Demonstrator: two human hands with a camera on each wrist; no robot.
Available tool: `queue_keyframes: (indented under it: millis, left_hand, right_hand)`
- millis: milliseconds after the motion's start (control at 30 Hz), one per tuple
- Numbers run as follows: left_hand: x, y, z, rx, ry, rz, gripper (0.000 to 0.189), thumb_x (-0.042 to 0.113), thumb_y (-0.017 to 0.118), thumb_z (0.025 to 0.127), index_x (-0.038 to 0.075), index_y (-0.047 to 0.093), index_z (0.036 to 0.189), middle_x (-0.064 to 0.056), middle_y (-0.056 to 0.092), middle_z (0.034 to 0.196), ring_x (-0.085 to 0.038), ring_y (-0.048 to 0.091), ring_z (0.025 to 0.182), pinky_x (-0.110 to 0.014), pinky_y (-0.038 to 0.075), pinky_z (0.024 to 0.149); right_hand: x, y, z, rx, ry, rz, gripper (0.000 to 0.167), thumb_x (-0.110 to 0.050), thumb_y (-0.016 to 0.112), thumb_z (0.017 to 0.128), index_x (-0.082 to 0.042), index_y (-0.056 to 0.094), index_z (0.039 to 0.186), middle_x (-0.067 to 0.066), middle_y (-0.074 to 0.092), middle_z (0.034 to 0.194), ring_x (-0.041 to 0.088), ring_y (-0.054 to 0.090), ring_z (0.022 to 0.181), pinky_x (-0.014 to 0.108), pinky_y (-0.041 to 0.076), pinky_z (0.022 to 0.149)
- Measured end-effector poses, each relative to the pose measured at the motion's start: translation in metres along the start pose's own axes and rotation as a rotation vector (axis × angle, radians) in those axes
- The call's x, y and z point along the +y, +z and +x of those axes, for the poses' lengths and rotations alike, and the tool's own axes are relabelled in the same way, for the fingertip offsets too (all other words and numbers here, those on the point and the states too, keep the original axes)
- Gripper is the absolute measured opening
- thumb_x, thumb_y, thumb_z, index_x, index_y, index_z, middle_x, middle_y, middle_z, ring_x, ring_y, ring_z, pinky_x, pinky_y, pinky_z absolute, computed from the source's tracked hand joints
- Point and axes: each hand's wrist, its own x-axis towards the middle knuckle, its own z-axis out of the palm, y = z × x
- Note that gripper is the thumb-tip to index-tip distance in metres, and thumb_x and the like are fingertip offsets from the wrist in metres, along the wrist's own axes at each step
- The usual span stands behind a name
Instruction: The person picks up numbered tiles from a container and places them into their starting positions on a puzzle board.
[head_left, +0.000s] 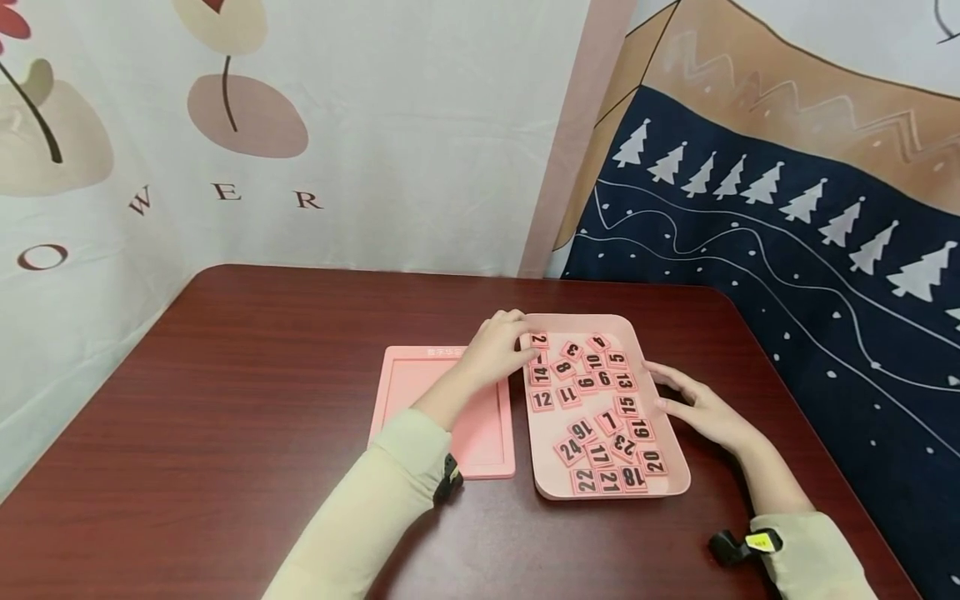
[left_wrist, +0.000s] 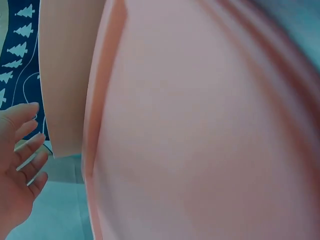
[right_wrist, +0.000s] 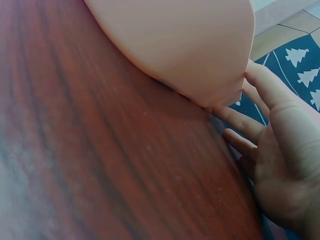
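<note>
A light pink tray (head_left: 551,446) with rounded corners lies on the table, holding several small square number tiles (head_left: 570,451) that face different ways. My left hand (head_left: 495,346) is at the tray's far left edge, fingers loosely bent and thumb over the rim beside the tiles 2 and 14. In the left wrist view that hand (left_wrist: 17,170) has its fingers apart, grasping nothing. On the tray's right side, my right hand (head_left: 705,408) has spread, relaxed fingers. Its fingertips touch the tray's outer wall (right_wrist: 200,45) in the right wrist view.
Left of the tray lies a flat pink frame board (head_left: 480,433), partly covered by my left forearm. Both stand on a dark red-brown wooden table (head_left: 247,417). A pale printed curtain (head_left: 412,167) hangs behind, and a navy tree-patterned cloth (head_left: 750,242) at the right.
</note>
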Motion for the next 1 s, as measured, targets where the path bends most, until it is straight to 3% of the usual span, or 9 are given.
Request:
queue_keyframes:
  millis: [233,633,1000]
  left_hand:
    - [0.006,0.005,0.011,-0.076,-0.075,0.088,0.032,0.016,0.068,0.086,0.015,0.070,0.118,0.003,0.062,0.123,-0.018,0.047,0.111,-0.037,0.032,0.090]
    - [0.011,0.013,0.017,-0.081,-0.135,0.246,0.031,0.010,0.071,0.078,0.023,0.075,0.106,0.011,0.067,0.110,-0.016,0.042,0.099,-0.040,0.023,0.086]
    - [0.014,0.015,0.022,-0.133,-0.186,0.272,0.026,0.014,0.071,0.082,0.024,0.076,0.105,0.009,0.067,0.109,-0.017,0.041,0.100,-0.038,0.024,0.088]
  right_hand:
    - [0.001,0.000,0.000,0.001,-0.003,-0.004,0.056,-0.014,0.057,0.096,-0.012,0.035,0.148,0.017,0.041,0.143,-0.001,0.039,0.122,0.013,0.030,0.094]
    - [0.001,0.000,0.001,0.005,-0.011,-0.015,0.056,-0.014,0.057,0.096,-0.011,0.036,0.148,0.017,0.043,0.141,-0.001,0.040,0.121,0.013,0.030,0.094]
    - [0.002,0.000,0.001,0.004,-0.015,-0.003,0.056,-0.012,0.057,0.096,-0.011,0.036,0.148,0.017,0.043,0.141,0.000,0.041,0.121,0.013,0.031,0.094]
